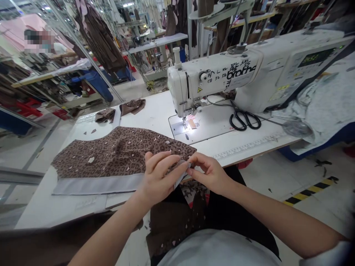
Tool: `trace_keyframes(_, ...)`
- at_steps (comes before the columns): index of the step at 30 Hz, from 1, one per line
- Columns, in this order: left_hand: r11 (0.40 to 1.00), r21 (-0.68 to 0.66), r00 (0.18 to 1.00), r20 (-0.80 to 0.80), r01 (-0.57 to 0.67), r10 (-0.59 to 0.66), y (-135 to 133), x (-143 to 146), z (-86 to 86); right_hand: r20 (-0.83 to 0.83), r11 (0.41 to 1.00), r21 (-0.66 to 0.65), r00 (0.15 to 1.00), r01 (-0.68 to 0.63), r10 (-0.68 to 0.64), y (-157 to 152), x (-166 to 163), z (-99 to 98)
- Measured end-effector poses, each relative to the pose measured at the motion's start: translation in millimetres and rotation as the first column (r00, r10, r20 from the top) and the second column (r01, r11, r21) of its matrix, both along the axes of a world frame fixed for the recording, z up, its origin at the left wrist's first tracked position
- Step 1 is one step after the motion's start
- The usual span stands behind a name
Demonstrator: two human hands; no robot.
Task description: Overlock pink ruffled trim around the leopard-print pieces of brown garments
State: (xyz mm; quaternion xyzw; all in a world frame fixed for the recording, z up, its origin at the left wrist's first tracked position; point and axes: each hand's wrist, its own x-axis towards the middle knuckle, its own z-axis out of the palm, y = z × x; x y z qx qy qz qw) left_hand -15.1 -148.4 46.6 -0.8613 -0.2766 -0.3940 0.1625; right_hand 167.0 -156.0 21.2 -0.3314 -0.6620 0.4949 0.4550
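A brown leopard-print fabric piece (116,151) with a grey band (97,183) along its near edge lies on the white sewing table (155,111). My left hand (159,177) rests on the fabric's right end, fingers curled and pinching the grey edge. My right hand (208,171) pinches the same corner from the right, fingertips meeting the left hand's. More of the brown fabric hangs down over my lap (177,218).
A white sewing machine (222,77) stands behind the fabric with its needle light on. Black scissors (244,120) lie beside it. Two small brown fabric pieces (122,109) sit at the table's far left. Grey cloth (327,103) is heaped at the right. Another person works far left.
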Motion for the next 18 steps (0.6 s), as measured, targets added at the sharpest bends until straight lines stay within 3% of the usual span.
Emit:
trace_keyframes(3, 0.96, -0.27, 0.997, 0.062, 0.068, -0.053, 2, 10, 4.2, -0.037, 0.993, 0.052, 0.994, 0.105, -0.103, -3, 2, 2.3)
trace_keyframes(5, 0.872, -0.472, 0.983, 0.176, 0.128, -0.049, 1, 15, 7.6, 0.012, 0.986, 0.096, 0.991, 0.134, -0.136, -4, 5, 7.8)
trace_keyframes(7, 0.74, -0.645, 0.956, 0.295, 0.191, 0.009, -6, 18, 11.5, 0.035, 0.989, 0.093, 0.992, 0.117, -0.12, -5, 11, 15.1)
trace_keyframes(10, 0.425, -0.816, 0.878, 0.47, 0.391, 0.094, -24, 24, 15.9, -0.114, 0.987, -0.079, 0.985, -0.14, 0.13, -4, 19, 21.9)
trace_keyframes(11, 0.29, -0.826, 0.843, 0.528, 0.482, 0.103, -31, 27, 16.1, -0.211, 0.945, -0.152, 0.944, -0.29, 0.255, -3, 22, 21.1)
trace_keyframes(13, 0.017, -0.769, 0.761, 0.634, 0.639, 0.137, -44, 35, 14.0, -0.389, 0.793, -0.266, 0.814, -0.548, 0.432, -1, 24, 13.7)
trace_keyframes(15, -0.175, -0.693, 0.714, 0.673, 0.7, 0.193, -53, 43, 9.4, -0.445, 0.669, -0.352, 0.745, -0.655, 0.496, 2, 25, 1.1)
trace_keyframes(16, -0.213, -0.685, 0.717, 0.665, 0.697, 0.207, -54, 46, 6.9, -0.422, 0.637, -0.399, 0.749, -0.66, 0.511, 2, 26, -5.3)
trace_keyframes(17, -0.2, -0.71, 0.738, 0.642, 0.675, 0.209, -55, 48, 4.5, -0.374, 0.64, -0.442, 0.778, -0.629, 0.506, 2, 27, -10.6)
trace_keyframes(18, -0.132, -0.766, 0.773, 0.601, 0.629, 0.203, -53, 48, 2.5, -0.309, 0.684, -0.472, 0.831, -0.556, 0.462, 1, 28, -14.0)
